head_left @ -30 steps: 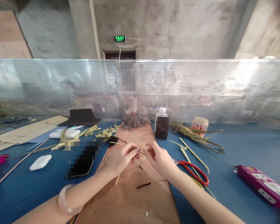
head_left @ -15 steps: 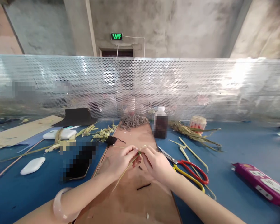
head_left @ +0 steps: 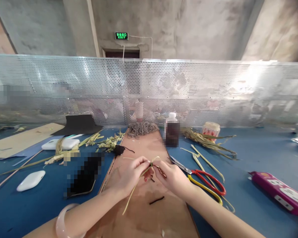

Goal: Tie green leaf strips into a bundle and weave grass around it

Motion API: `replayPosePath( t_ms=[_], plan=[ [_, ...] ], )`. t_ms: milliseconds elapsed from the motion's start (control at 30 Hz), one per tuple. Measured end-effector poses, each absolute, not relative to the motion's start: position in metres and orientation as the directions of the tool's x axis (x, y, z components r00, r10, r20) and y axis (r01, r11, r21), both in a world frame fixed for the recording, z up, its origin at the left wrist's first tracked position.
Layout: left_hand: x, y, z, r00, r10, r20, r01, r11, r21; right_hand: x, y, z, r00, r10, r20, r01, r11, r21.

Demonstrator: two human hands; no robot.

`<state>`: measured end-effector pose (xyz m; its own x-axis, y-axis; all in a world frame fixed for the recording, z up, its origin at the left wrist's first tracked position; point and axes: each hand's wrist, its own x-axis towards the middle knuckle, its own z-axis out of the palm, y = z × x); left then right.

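Observation:
Over the brown board (head_left: 141, 145), my left hand (head_left: 134, 173) and my right hand (head_left: 170, 173) meet fingertip to fingertip. Both are closed in a pinch on a thin pale straw strip (head_left: 130, 198), whose loose end hangs down from the left fingers. A small dark green knot (head_left: 151, 164) shows on the strip between the fingertips. Part of the strip lies hidden behind the fingers. Just right of my right hand lie scissors with red and yellow handles (head_left: 208, 185). A short black piece of cord (head_left: 156, 200) rests on the board below the hands.
Left on the blue table are a phone (head_left: 85, 175), a white case (head_left: 31, 180) and dried husks (head_left: 111, 142). Grey cord (head_left: 142, 129) lies at the board's far end beside a dark bottle (head_left: 172, 132). A purple packet (head_left: 279, 193) lies right; a perforated metal screen (head_left: 149, 89) stands behind.
The view has shifted slightly. Both hands stay together on the strip, and its loose end now hangs a little lower and steeper.

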<state>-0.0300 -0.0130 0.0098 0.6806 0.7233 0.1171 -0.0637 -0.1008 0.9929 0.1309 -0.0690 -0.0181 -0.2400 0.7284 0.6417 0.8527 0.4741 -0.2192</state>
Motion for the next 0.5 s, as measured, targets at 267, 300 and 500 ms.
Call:
replayPosePath(
  t_ms=[267,300,500],
  plan=[
    [-0.035,-0.010,0.008,0.480,0.847,0.227,0.094,-0.307,0.947,0.131,-0.067,-0.020,-0.172,0.727,0.664,0.858,0.442,-0.261],
    [-0.037,-0.009,0.008,0.477,0.839,0.261,0.128,-0.360,0.924,0.131,-0.067,-0.019,-0.153,0.727,0.670,0.862,0.430,-0.270],
    [-0.043,-0.008,0.013,0.636,0.706,0.310,0.321,-0.608,0.726,0.132,-0.067,-0.015,-0.062,0.736,0.674,0.875,0.365,-0.319]
  ],
)
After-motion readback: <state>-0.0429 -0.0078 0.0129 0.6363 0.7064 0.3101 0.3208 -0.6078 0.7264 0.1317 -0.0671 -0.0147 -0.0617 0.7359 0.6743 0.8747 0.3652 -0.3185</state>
